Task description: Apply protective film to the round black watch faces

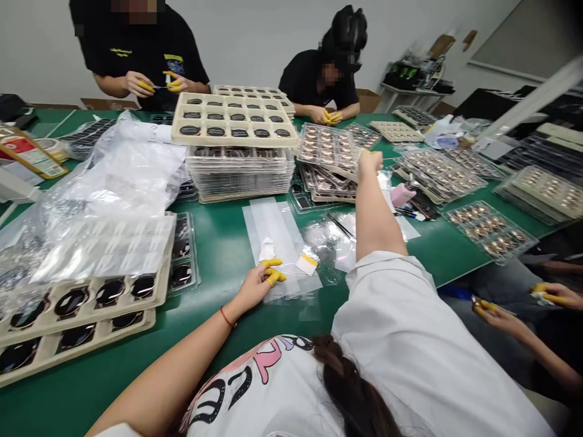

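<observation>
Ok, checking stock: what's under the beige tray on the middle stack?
Clear plastic trays lie stacked under the beige tray, dark items showing in the topmost. What the lower trays hold is hidden.

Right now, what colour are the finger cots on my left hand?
The finger cots on your left hand are yellow, shown best in the head view.

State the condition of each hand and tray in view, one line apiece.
Left hand: fingers curled, yellow finger cots on, over a clear plastic sleeve
Right hand: raised, at the edge of a blister tray
Blister tray: stacked, filled with copper-coloured parts
Beige tray: filled with dark discs, atop clear trays
</observation>
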A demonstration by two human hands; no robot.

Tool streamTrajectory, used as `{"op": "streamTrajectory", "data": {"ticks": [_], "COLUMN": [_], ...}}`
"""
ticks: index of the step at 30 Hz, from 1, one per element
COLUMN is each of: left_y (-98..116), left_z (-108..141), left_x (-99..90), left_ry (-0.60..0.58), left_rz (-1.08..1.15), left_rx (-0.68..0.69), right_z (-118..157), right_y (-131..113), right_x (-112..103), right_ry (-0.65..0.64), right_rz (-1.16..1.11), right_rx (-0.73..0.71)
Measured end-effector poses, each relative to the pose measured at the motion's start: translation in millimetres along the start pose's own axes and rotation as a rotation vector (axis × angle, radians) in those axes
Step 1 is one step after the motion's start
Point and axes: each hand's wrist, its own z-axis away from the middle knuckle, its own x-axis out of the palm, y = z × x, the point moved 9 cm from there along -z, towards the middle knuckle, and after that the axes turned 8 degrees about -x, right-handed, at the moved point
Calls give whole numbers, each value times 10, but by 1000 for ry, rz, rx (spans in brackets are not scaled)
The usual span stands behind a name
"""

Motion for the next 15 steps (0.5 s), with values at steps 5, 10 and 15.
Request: {"op": "streamTrajectory", "data": {"ticks": [5, 10, 15], "left_y": [28, 82, 90], "left_z": [14, 15, 30], "left_x": [-14, -20, -24], "left_ry": [16, 43, 37], "left_rz": [-14, -15, -18], "left_rx": [-30, -43, -32], "right_z": [111, 191, 756], "right_y": [232, -761, -1583], "right_x": [-61, 201, 1119], "right_ry": [22, -110, -630], "right_rz": [68, -246, -738], "right_rx": [156, -223, -4]}}
